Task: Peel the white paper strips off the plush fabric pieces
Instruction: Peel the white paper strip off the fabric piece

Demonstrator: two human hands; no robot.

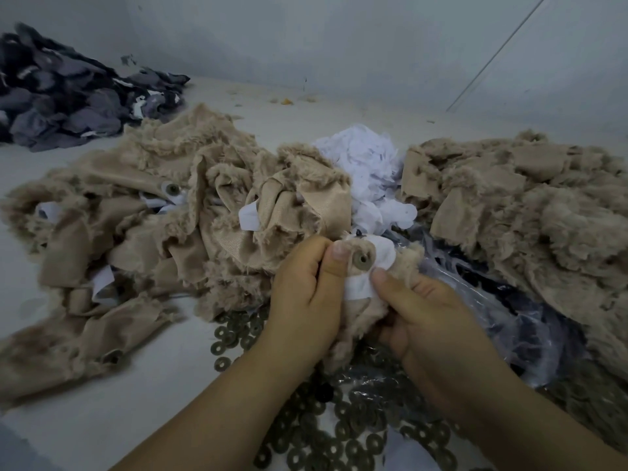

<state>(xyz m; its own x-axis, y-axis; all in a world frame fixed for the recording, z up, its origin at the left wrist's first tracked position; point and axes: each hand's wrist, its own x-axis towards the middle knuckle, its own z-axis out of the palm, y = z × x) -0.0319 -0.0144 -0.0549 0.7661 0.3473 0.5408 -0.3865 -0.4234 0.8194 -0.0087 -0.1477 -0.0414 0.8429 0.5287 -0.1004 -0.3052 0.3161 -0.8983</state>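
Observation:
I hold a small tan plush piece [360, 317] low in the middle, with a round grey washer [361, 259] on it and a white paper strip [358, 287] stuck across it. My left hand [306, 297] grips the piece's left edge, thumb pressed beside the washer. My right hand [431, 311] holds the piece from the right, its thumb tip on the white strip. A heap of tan plush pieces [170, 212] with white strips on them lies to the left. Another tan heap [530, 212] lies to the right.
A pile of peeled white paper [367, 168] sits between the two tan heaps. Several grey washers [343, 433] are spread on the table under my wrists, beside a clear plastic bag [503, 314]. Dark grey fabric pieces [68, 96] are heaped at the far left, against a white wall.

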